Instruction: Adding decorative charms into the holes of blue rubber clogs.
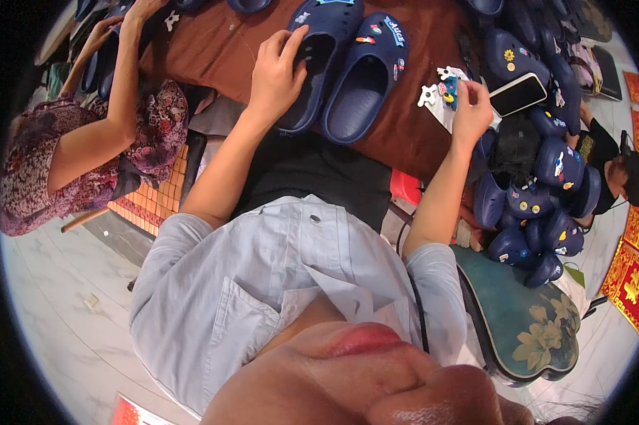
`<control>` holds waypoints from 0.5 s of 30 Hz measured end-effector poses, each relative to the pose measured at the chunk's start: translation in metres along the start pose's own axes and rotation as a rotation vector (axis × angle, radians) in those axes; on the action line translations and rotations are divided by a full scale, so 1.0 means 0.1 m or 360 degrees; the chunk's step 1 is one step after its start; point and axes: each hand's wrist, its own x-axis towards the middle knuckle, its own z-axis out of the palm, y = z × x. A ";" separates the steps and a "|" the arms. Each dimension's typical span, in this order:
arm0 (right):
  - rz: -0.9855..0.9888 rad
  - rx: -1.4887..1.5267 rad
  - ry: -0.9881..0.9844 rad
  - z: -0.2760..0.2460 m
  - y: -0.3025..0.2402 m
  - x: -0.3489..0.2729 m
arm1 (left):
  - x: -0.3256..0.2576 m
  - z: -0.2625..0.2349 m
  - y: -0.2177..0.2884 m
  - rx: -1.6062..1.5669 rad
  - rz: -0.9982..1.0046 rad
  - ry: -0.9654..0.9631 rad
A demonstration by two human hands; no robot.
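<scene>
Two navy blue clogs lie side by side on the brown cloth, toes pointing away from me. My left hand [282, 71] is curled over the left edge of the left clog [335, 25], its fingers at the foot opening. Several charms sit on the toe of the right clog [362, 88], which neither hand touches. Over to the right, my right hand [471, 113] has thumb and fingertips pinched together above a small pile of charms [428, 95], some white, some blue and yellow. Whatever lies between those fingertips is hidden.
A black-screened phone [519, 95] lies right of my right hand. Beyond it, several decorated navy clogs [560, 164] are heaped at the table's right side. A person in a patterned top [86, 152] works at my left; another person in black [602, 166] is at far right.
</scene>
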 end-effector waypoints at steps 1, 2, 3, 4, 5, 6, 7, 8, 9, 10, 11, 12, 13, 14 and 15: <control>0.0023 0.0270 -0.0070 0.07 -0.08 0.01 | 0.01 0.00 0.01 -0.0008 0.0001 0.0007; -0.0018 0.0398 -0.0158 0.16 -0.18 0.04 | 0.02 0.01 0.01 -0.0023 0.0011 0.0010; -0.0059 0.0528 -0.0249 0.26 -0.28 0.08 | 0.02 0.02 0.01 -0.0035 0.0018 0.0015; -0.0104 0.0577 -0.0328 0.37 -0.45 0.12 | 0.01 0.01 0.00 -0.0030 0.0008 0.0025; -0.0148 0.0624 -0.0401 0.46 -0.61 0.17 | 0.01 0.01 0.00 -0.0032 -0.0007 0.0016; -0.0158 0.0627 -0.0410 0.58 -0.69 0.24 | 0.00 0.01 -0.01 -0.0033 -0.0024 0.0009; -0.0181 0.0694 -0.0537 0.71 -0.76 0.32 | 0.00 0.01 -0.02 -0.0025 -0.0030 0.0022; -0.0205 0.0746 -0.0644 0.80 -0.79 0.41 | 0.02 0.03 0.00 -0.0051 -0.0014 0.0013; -0.0217 0.0739 -0.0635 0.90 -0.79 0.51 | 0.03 0.05 0.01 -0.0076 0.0002 0.0006; -0.0225 0.0731 -0.0780 1.04 -0.84 0.59 | 0.03 0.05 0.00 -0.0065 0.0002 0.0010; -0.0233 0.0719 -0.0923 1.15 -0.88 0.63 | 0.02 0.05 -0.01 -0.0055 -0.0008 0.0025; -0.0150 0.0666 -0.1068 1.22 -0.91 0.67 | 0.00 0.05 -0.01 -0.0056 -0.0022 0.0020; -0.0162 0.0668 -0.1080 1.30 -0.89 0.70 | 0.00 0.05 -0.01 -0.0058 -0.0038 0.0011; -0.0245 0.0587 -0.1130 1.41 -0.86 0.75 | 0.00 0.06 -0.01 -0.0066 -0.0034 0.0021; -0.0327 0.0504 -0.1175 1.49 -0.82 0.79 | 0.01 0.07 -0.01 -0.0068 -0.0039 0.0033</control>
